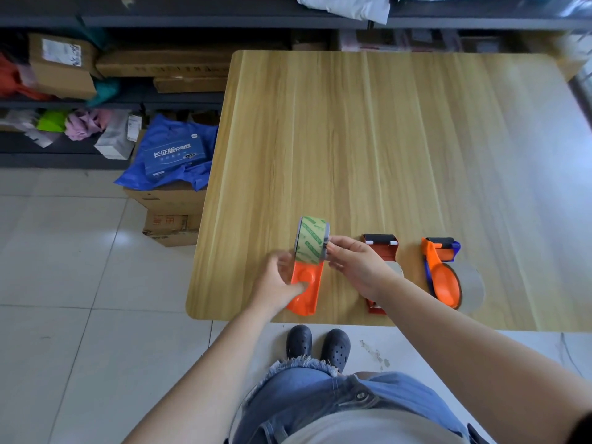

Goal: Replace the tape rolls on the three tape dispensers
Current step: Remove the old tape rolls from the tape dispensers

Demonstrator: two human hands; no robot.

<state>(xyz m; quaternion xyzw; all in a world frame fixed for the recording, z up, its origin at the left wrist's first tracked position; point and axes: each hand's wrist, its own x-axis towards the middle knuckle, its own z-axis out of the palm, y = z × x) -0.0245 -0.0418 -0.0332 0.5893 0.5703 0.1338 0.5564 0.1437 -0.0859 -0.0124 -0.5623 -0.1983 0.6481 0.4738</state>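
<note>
- Left hand (pixel 278 285) wrapped round the orange dispenser (pixel 305 288), thumb pressed on the handle's flat face, fingers curled behind; dispenser lifted over the near left part of the table (pixel 352 139), close to the front edge.
- Right hand (pixel 354 264) pinching the rim of the tape roll (pixel 311 240) at its right side, fingertips bent in on the grey core edge.
- Roll standing on edge at the far end of the dispenser, translucent with green print, fat and near full by the look of it; seated on the hub or only half on, impossible to tell.
- Could go wrong here: roll cocked on the hub and jamming, if pushed from one side only.
- Could slip off and roll away across the table or over the near edge, with the dispenser held so close to it.
- Loose tape end not visible; could stick back on the roll or onto fingers during threading.
- Cutter teeth hidden behind the roll; risk of a nick to the right fingertips working blind there.
- Red dispenser (pixel 381 248) just beside the right wrist, partly hidden by it; easily knocked by the forearm.
- Orange-and-blue dispenser (pixel 441 270) further right, lying on the table with a clear roll (pixel 473 285) in it.
</note>
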